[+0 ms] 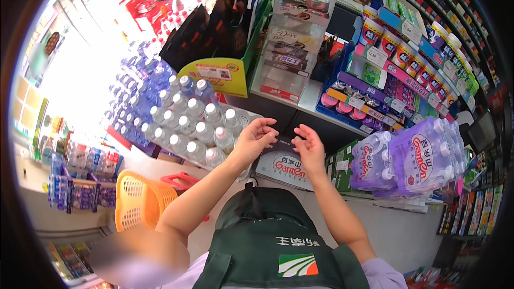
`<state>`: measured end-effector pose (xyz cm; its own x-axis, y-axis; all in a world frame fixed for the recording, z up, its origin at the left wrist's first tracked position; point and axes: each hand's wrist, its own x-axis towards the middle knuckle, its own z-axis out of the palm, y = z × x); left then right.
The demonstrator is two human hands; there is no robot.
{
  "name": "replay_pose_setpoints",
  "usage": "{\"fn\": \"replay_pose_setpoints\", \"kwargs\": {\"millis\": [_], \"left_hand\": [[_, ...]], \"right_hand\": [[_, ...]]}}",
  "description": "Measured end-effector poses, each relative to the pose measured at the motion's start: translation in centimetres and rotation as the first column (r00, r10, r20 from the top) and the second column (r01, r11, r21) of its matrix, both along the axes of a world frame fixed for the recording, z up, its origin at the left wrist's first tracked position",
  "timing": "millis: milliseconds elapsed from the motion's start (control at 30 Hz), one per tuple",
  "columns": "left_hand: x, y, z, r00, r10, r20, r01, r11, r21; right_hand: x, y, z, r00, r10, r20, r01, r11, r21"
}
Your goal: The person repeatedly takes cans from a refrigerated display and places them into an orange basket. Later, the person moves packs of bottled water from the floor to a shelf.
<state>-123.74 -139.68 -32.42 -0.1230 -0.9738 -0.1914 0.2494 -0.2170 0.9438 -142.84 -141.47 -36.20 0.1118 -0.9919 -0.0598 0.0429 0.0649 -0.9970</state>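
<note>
My left hand [255,138] is raised in front of my dark green apron [265,245], its fingers loosely bent and nothing between them. Opposite it, my right hand [311,150] is also empty, fingers half curled towards the left one. A gap separates the two hands. Below them stands a grey Ganten water carton [267,166], partly hidden by my forearms. Rows of clear water bottles [195,106] with mostly white caps stand just left of my left hand. To the right of my right hand are purple shrink-wrapped packs of Ganten water [419,160].
Ahead is a counter [309,106] with a clear stacked chocolate display [295,32] and a chewing gum rack [385,80]. A yellow-green display box [217,74] holds dark packages. An orange plastic basket [134,200] is at my left. A person [43,54] is at the far left.
</note>
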Motion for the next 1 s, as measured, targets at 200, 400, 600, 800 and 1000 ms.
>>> {"fn": "replay_pose_setpoints", "kwargs": {"millis": [200, 400, 600, 800, 1000], "left_hand": [[-4.3, 7.0, -1.7, 0.958, 0.285, -0.027, -0.284, 0.957, 0.054], [-8.5, 15.8, -3.4, 0.898, 0.425, -0.108, -0.417, 0.904, 0.094], [-2.7, 26.3, -3.8, 0.696, 0.717, -0.032, -0.709, 0.694, 0.127], [4.5, 39.7, -1.2, 0.325, 0.944, -0.061, -0.943, 0.329, 0.051], [8.1, 56.0, -0.6, 0.009, 0.993, -0.118, -1.0, 0.01, 0.008]], "right_hand": [[-5.3, 5.6, 1.8, 0.997, 0.048, 0.057, -0.048, 0.999, -0.012], [-7.7, 12.1, -0.8, 0.988, 0.135, 0.075, -0.144, 0.98, 0.135], [-3.7, 17.6, 0.3, 0.912, 0.392, 0.117, -0.406, 0.902, 0.147], [4.6, 24.0, 2.2, 0.774, 0.618, 0.139, -0.63, 0.773, 0.071], [18.1, 37.4, 2.9, 0.461, 0.872, 0.162, -0.886, 0.464, 0.026]]}}
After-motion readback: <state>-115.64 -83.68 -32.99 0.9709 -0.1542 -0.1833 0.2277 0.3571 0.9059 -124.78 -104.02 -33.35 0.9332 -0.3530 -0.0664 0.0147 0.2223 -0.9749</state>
